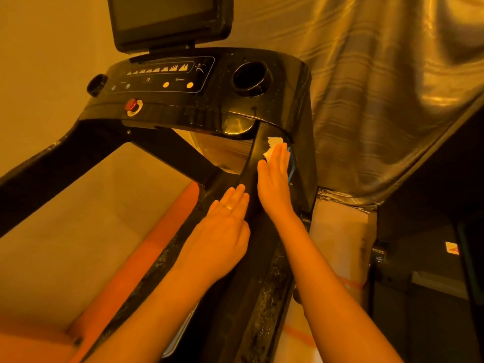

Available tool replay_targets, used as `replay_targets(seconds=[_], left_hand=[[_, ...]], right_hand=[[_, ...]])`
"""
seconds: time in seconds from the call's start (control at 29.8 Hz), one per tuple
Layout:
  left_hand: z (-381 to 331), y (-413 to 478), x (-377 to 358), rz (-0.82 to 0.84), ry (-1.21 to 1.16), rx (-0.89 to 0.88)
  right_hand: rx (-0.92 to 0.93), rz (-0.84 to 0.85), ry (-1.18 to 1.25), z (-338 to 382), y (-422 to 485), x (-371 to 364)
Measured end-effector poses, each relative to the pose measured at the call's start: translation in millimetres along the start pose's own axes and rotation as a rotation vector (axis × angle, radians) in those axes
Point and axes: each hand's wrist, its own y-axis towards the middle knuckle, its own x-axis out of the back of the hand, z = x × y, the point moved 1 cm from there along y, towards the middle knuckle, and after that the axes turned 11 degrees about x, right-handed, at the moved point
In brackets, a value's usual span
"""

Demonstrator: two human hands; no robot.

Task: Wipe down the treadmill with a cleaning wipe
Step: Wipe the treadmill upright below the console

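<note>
The black treadmill [269, 74] fills the view, its console ahead and its right handrail [251, 244] running down toward me. My right hand [275, 179] lies flat on the upper handrail with straight fingers, pressing a white cleaning wipe [272, 145] against it; the wipe shows above and left of the fingertips. My left hand [225, 229], wearing a ring, rests flat with straight fingers on the inner side of the same handrail, lower down. It holds nothing.
The console carries a screen [167, 19], a button panel [162, 77], a red stop knob [132, 104] and a round cup holder [250, 78]. The left handrail [44, 169] crosses at left. A shiny sheet [379, 100] hangs at right over dark equipment [432, 258].
</note>
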Motion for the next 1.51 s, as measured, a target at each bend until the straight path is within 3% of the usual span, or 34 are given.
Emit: replay_targets(seconds=[0.23, 0.47, 0.67, 0.84, 1.17, 1.31, 1.51], left_hand=[[3.0, -2.7, 0.3, 0.004, -0.031, -0.040], [3.3, -1.9, 0.3, 0.032, -0.007, -0.022], [3.2, -1.4, -1.0, 0.030, -0.012, -0.007], [2.4, -6.8, 3.7, 0.026, -0.015, -0.034], [14.7, -44.7, 5.9, 0.009, 0.055, -0.044], [14.7, -43.9, 6.0, 0.014, 0.035, -0.038], [13.7, -44.4, 7.0, 0.006, 0.002, -0.047]], right_hand=[[0.012, 0.020, 0.025, 1.7, -53.6, -14.9], [-0.022, 0.015, 0.025, 1.1, -15.5, -2.6], [0.049, 0.053, 0.105, -5.1, -51.9, -12.5], [-0.003, 0.042, 0.122, -3.1, -30.9, -2.1], [0.065, 0.117, 0.000, 2.8, -77.5, -13.9], [0.023, 0.060, 0.008, 8.1, -51.2, -10.6], [0.069, 0.062, 0.084, 19.6, -101.2, -27.7]])
